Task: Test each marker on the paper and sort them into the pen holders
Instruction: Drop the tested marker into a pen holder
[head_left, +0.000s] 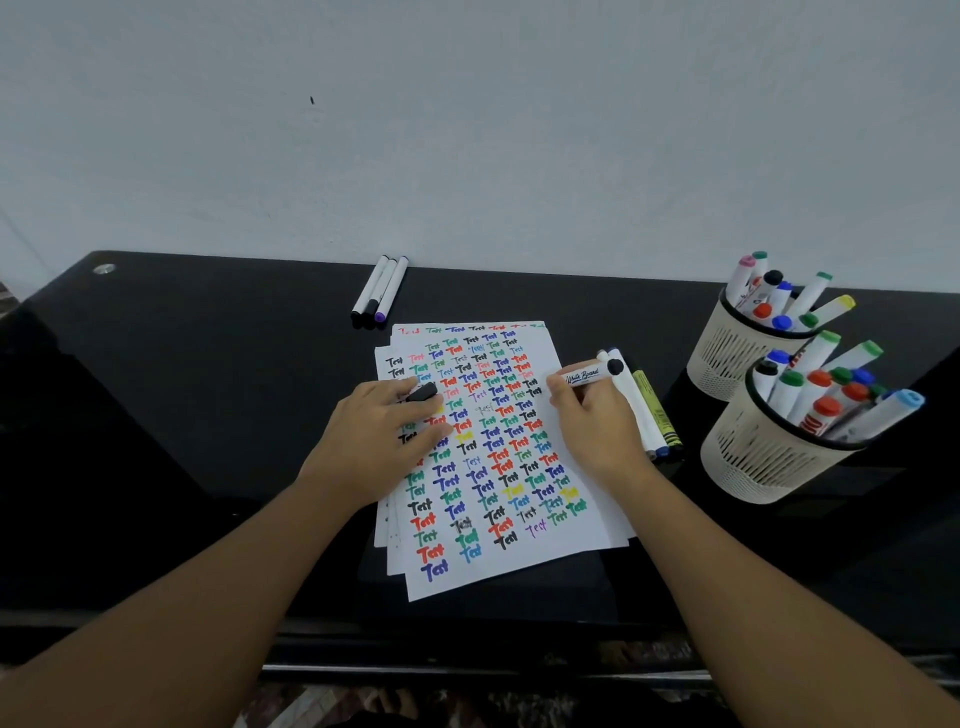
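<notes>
We are well into the job — the top sheet of the paper stack (524, 540) is packed with rows of the word "Test" in black, red, green, blue and yellow, some strokes bold and some faint. Both pen holders at the right, the far pen holder (727, 353) and the near pen holder (763, 457), already bristle with capped markers, so most of the sorting looks done.

What seems left: three slim pens (380, 287) lying side by side at the far edge of the table, and a small cluster of loose markers (644, 410) just right of the paper, one of them olive-yellow.

Our right hand (597, 421) has its fingers curled round a whiteboard marker (587, 375), its tip hidden behind the fingers near the sheet's right margin — we judge it is writing a test word. Our left hand (384, 431) lies on the paper, pinning it, and its fingers hold the black cap (422, 392).

The holders are cream plastic tubs, tapered, with slotted walls and black rims. The markers are smooth white cylinders with coloured caps. The glossy black table (208, 415) mirrors the wall.
</notes>
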